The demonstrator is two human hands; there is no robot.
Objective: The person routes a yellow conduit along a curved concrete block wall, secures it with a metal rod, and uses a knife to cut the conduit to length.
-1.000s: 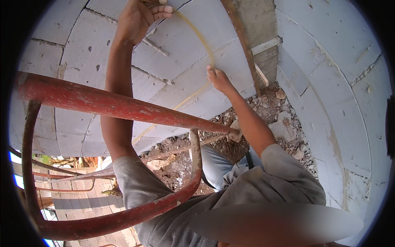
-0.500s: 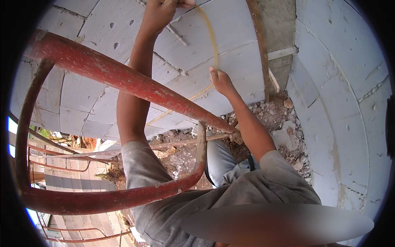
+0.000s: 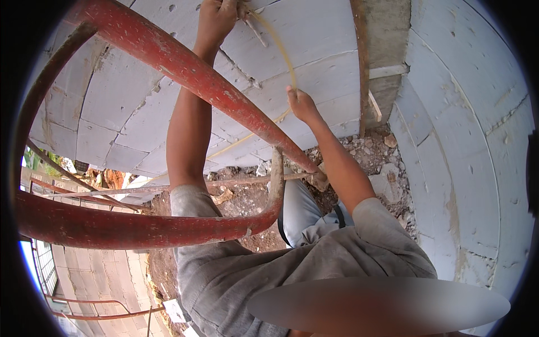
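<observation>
A thin, clear yellowish hose [image 3: 279, 42] bows between my two hands in front of the pale block wall [image 3: 320, 31]. My left hand [image 3: 218, 21] is raised to the wall at the upper edge, its fingers closed at the hose's upper part; the fingertips are partly cut off. Lower down, my right hand [image 3: 304, 105] grips the same hose in a closed fist, thumb up. From there the hose runs down to the left and passes behind a red tube of a metal frame. Beside my left fingers a short thin grey stick [image 3: 256, 33] juts out.
The worn red metal frame [image 3: 224, 101] crosses in front of my left arm. A wooden board [image 3: 360, 62] stands upright by a concrete column [image 3: 387, 39]. Another block wall [image 3: 449, 146] rises on the right. Rubble [image 3: 387, 180] covers the ground below; a pole [image 3: 247, 181] crosses low behind the frame.
The view has shifted, so the red frame sits higher and the wall has moved slightly. Both hands keep their hold on the hose; my left fingers now show beside the grey stick.
</observation>
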